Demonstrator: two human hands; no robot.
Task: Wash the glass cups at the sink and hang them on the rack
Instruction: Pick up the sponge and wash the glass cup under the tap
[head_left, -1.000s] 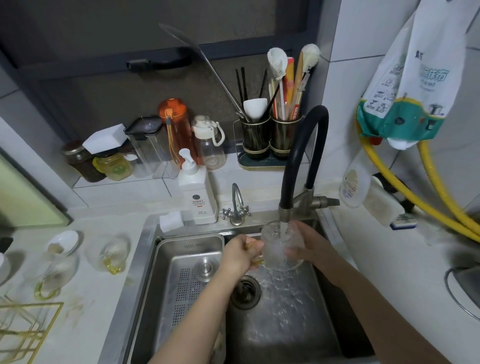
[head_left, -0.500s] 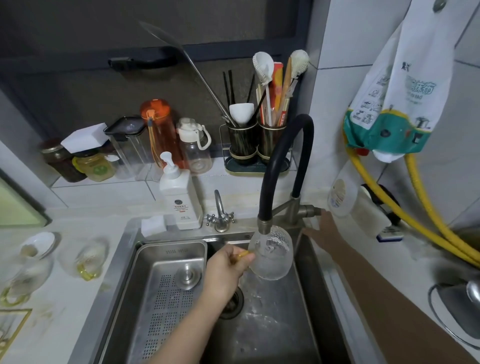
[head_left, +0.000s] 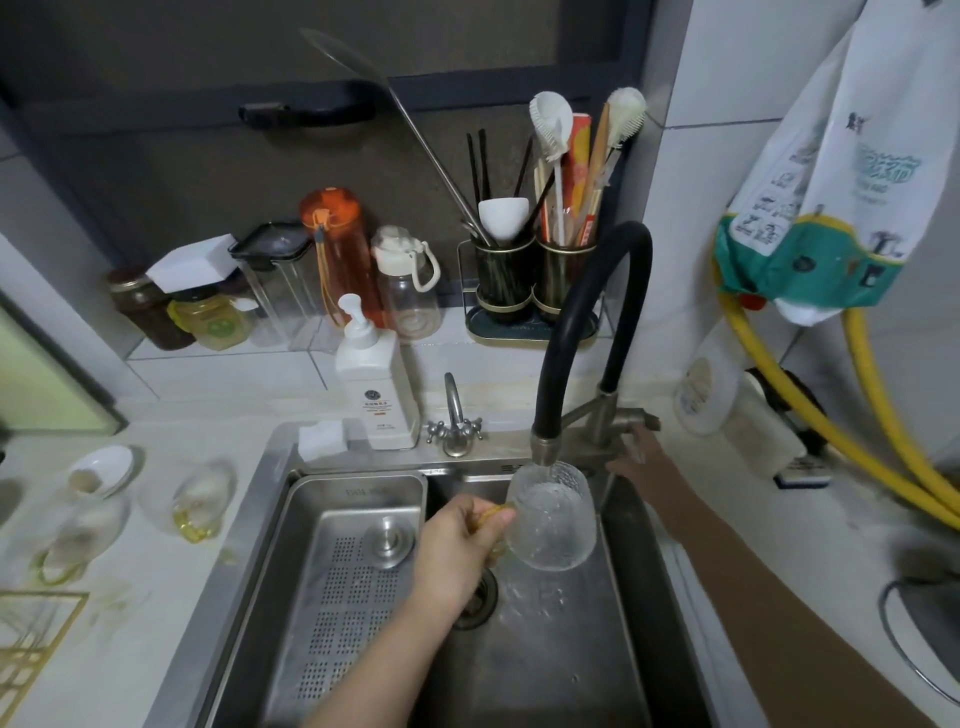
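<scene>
A: While the left hand (head_left: 457, 545) pinches the yellow handle of the glass cup (head_left: 551, 517), the cup sits tilted directly under the black faucet spout (head_left: 544, 451), over the sink (head_left: 571, 649) basin. What makes this step go well?

B: Keeping the mouth under the nozzle and clear of its metal tip. The right hand (head_left: 631, 457) rests at the faucet lever (head_left: 631, 418); whether its fingers curl round it, I cannot tell.

A: And room to move?

B: The basin's right wall lies just beside the cup; the drain tray (head_left: 343, 571) fills the left half. Leftward, two unwashed cups (head_left: 200, 501) stand on the table (head_left: 156, 597), near the gold rack (head_left: 31, 639), so the carry probably passes above them.
</scene>
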